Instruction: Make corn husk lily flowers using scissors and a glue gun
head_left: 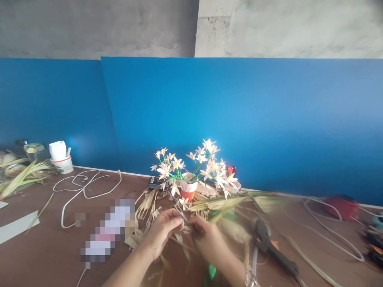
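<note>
My left hand (166,229) is closed in a pinch, its thumb and fingertips on a small pale piece that I cannot clearly make out. Close beside it, my right hand (206,237) is slightly blurred and wrapped round the dark handles of scissors. The slim metal blades of the scissors (184,215) point up and left, right by my left fingertips. Just beyond both hands stands a stack of red-and-white paper cups (188,192), with green-stemmed flowers (209,171) of cream husk petals in it. Dry corn husks (148,205) lie around the hands.
A black glue gun (273,247) lies right of my right hand. A white cable (64,209) loops on the brown table (44,255) at left, near a white tub (62,163). A red pouch (341,207) sits at far right. A blue partition (239,119) borders the back.
</note>
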Available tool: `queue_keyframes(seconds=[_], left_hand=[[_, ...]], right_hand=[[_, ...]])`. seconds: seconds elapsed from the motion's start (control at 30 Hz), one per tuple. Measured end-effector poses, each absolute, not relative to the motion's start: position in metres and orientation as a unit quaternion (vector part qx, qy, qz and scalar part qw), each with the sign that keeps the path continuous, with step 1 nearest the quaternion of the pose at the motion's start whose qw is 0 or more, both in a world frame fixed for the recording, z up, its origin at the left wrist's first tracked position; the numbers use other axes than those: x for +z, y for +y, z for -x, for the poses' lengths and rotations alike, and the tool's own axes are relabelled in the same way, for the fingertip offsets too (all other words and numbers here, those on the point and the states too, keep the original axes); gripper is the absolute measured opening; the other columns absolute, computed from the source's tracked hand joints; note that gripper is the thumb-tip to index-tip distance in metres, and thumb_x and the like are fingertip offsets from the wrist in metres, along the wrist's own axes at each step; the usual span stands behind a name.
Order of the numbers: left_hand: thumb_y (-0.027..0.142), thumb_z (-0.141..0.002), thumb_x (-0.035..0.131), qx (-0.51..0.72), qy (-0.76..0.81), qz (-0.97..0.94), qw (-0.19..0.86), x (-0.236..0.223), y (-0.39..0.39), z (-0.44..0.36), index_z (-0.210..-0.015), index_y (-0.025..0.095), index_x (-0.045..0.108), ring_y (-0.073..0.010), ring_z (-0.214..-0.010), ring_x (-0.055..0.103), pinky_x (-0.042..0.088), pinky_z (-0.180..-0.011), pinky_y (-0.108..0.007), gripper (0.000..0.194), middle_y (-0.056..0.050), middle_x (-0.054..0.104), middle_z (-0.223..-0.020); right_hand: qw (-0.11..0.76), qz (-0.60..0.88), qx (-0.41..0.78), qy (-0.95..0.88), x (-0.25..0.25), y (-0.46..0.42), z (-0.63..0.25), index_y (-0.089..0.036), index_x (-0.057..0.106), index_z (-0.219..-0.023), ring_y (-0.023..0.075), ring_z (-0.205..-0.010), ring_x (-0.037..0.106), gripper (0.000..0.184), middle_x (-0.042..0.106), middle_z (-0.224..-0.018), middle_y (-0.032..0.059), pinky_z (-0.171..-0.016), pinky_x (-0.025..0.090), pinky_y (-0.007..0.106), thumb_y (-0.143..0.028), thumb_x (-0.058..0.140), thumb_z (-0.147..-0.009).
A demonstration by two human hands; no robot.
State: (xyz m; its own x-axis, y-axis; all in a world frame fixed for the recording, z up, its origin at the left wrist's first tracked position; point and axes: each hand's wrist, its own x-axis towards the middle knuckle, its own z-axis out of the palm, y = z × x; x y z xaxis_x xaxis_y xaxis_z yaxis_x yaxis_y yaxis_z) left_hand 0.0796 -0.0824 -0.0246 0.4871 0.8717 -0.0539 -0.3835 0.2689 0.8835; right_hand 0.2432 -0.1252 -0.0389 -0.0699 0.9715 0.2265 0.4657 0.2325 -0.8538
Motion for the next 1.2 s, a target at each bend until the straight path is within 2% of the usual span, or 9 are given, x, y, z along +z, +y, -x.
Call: queue_keyframes(seconds=[0.13, 0.5, 0.67, 0.8, 0.97, 1.07, 1.2], left_hand=[[0.022, -0.068, 0.074, 0.414, 0.273, -0.433, 0.753, -0.026, -0.081, -0.078, -0.068, 0.014, 0.064, -0.0102, -0.062, 0.051, 0.041, -0.065, -0.023, 0.013, 0.001, 0.059, -0.062], [0.023, -0.065, 0.076, 0.406, 0.293, -0.428, 0.752, -0.025, -0.08, -0.078, -0.066, 0.014, 0.063, -0.0086, -0.059, 0.05, 0.039, -0.061, -0.021, 0.016, 0.001, 0.059, -0.061], [0.023, -0.069, 0.073, 0.411, 0.289, -0.43, 0.75, -0.027, -0.079, -0.077, -0.072, 0.015, 0.062, -0.0088, -0.061, 0.052, 0.04, -0.062, -0.022, 0.014, 0.001, 0.061, -0.064], [0.023, -0.073, 0.069, 0.413, 0.277, -0.444, 0.746, -0.028, -0.079, -0.076, -0.074, 0.015, 0.061, -0.009, -0.062, 0.053, 0.039, -0.061, -0.021, 0.012, -0.002, 0.066, -0.072], [0.021, -0.069, 0.073, 0.416, 0.302, -0.42, 0.748, -0.03, -0.078, -0.078, -0.081, 0.015, 0.063, -0.0085, -0.062, 0.055, 0.039, -0.06, -0.02, 0.017, -0.001, 0.066, -0.071], [0.02, -0.068, 0.073, 0.422, 0.31, -0.409, 0.747, -0.028, -0.08, -0.078, -0.084, 0.016, 0.062, -0.0086, -0.063, 0.056, 0.039, -0.06, -0.02, 0.021, -0.001, 0.065, -0.073], [0.019, -0.067, 0.073, 0.421, 0.3, -0.411, 0.751, -0.023, -0.081, -0.079, -0.075, 0.017, 0.058, -0.0074, -0.058, 0.054, 0.035, -0.053, -0.019, 0.017, 0.001, 0.063, -0.073]], right_hand=[[0.393, 0.556, 0.28, -0.677, -0.036, -0.127, -0.246, -0.018, 0.063, -0.082, 0.0104, -0.056, 0.043, 0.019, 0.053, -0.06, -0.0042, -0.052, 0.032, 0.02, -0.013, 0.054, -0.065], [0.359, 0.564, 0.267, -0.694, -0.034, -0.128, -0.253, -0.018, 0.065, -0.083, 0.0118, -0.057, 0.05, 0.022, 0.063, -0.065, -0.0016, -0.053, 0.035, 0.02, -0.011, 0.052, -0.067], [0.339, 0.592, 0.254, -0.686, -0.034, -0.125, -0.255, -0.019, 0.064, -0.084, 0.0114, -0.054, 0.047, 0.02, 0.059, -0.06, -0.0032, -0.051, 0.032, 0.02, -0.013, 0.052, -0.068], [0.289, 0.667, 0.191, -0.659, -0.034, -0.122, -0.256, -0.019, 0.057, -0.086, 0.0115, -0.05, 0.044, 0.02, 0.052, -0.054, -0.0055, -0.049, 0.027, 0.021, -0.012, 0.053, -0.067], [0.199, 0.722, 0.133, -0.649, -0.037, -0.124, -0.257, -0.019, 0.056, -0.083, 0.016, -0.064, 0.057, 0.017, 0.065, -0.07, 0.0021, -0.055, 0.029, 0.022, -0.011, 0.052, -0.07], [0.157, 0.736, 0.105, -0.65, -0.04, -0.126, -0.256, -0.02, 0.057, -0.089, 0.018, -0.071, 0.06, 0.022, 0.066, -0.075, 0.0031, -0.057, 0.031, 0.023, -0.012, 0.052, -0.07], [0.14, 0.731, 0.048, -0.666, -0.044, -0.126, -0.256, -0.022, 0.06, -0.093, 0.0224, -0.089, 0.059, 0.029, 0.063, -0.091, 0.0065, -0.068, 0.037, 0.025, -0.014, 0.055, -0.065]])
